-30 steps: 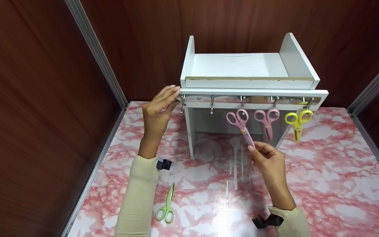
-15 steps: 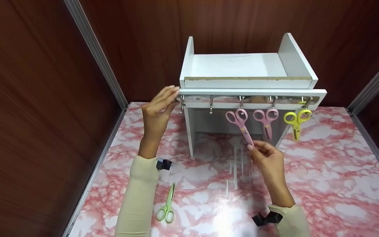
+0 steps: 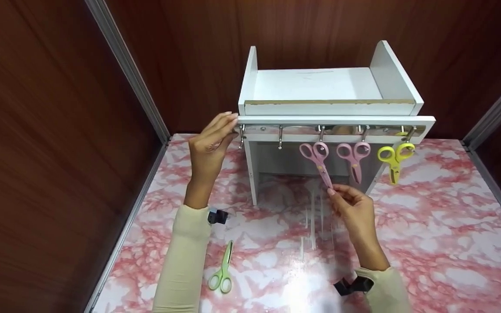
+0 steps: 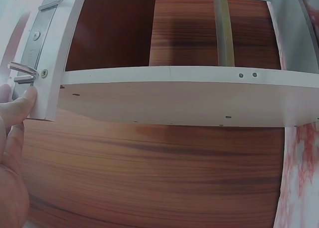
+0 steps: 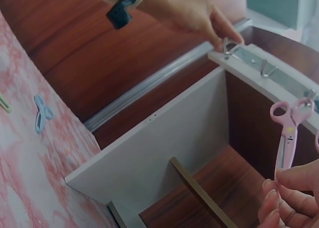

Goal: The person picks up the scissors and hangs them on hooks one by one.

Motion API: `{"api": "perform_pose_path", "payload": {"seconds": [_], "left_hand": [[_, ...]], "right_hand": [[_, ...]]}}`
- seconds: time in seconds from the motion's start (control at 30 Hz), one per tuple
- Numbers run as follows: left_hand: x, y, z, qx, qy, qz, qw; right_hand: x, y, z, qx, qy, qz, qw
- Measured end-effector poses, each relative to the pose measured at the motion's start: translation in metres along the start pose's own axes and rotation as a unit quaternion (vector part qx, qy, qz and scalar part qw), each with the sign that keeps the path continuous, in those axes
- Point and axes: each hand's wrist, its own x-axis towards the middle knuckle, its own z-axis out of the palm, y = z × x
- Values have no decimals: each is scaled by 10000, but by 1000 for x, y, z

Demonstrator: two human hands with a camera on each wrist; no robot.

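Note:
My right hand (image 3: 355, 213) pinches the blade tip of pink scissors (image 3: 321, 167) between thumb and fingers. Their right finger loop is at the middle hook of a white hook rail (image 3: 298, 120), and the scissors slant down to the right. A second pair of pink scissors (image 3: 355, 166) hangs on the hook to the right, and yellow scissors (image 3: 393, 165) hang on the rightmost one. At the rail's left end my left hand (image 3: 209, 148) grips the board, thumb beside the end hook (image 4: 24, 73) in the left wrist view. Two hooks on the left bear nothing.
The rail fronts a white shelf unit (image 3: 250, 174) standing on a red-and-white marbled table (image 3: 442, 226). Green scissors (image 3: 223, 273) lie near my left sleeve. Blue scissors (image 5: 42, 113) lie on the table in the right wrist view. Dark wood panels (image 3: 189, 43) enclose the back and sides.
The right hand has shifted slightly left, and the pink scissors hang a little steeper. The left hand stays on the rail's end. The view has shifted slightly.

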Motion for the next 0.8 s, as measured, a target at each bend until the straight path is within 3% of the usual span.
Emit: {"api": "perform_pose_path", "payload": {"seconds": [0.23, 0.37, 0.53, 0.8], "left_hand": [[1, 0, 0, 17, -10, 9, 10000], [1, 0, -1, -26, 30, 65, 10000], [1, 0, -2, 10, 93, 26, 10000], [-1, -1, 2, -18, 83, -14, 10000]], "right_hand": [[-1, -1, -2, -203, -82, -153, 9996], [-10, -18, -2, -481, 87, -598, 9970], [-26, -52, -2, -827, 377, -1633, 9824], [-31, -82, -15, -729, 787, -2853, 9524]]}}
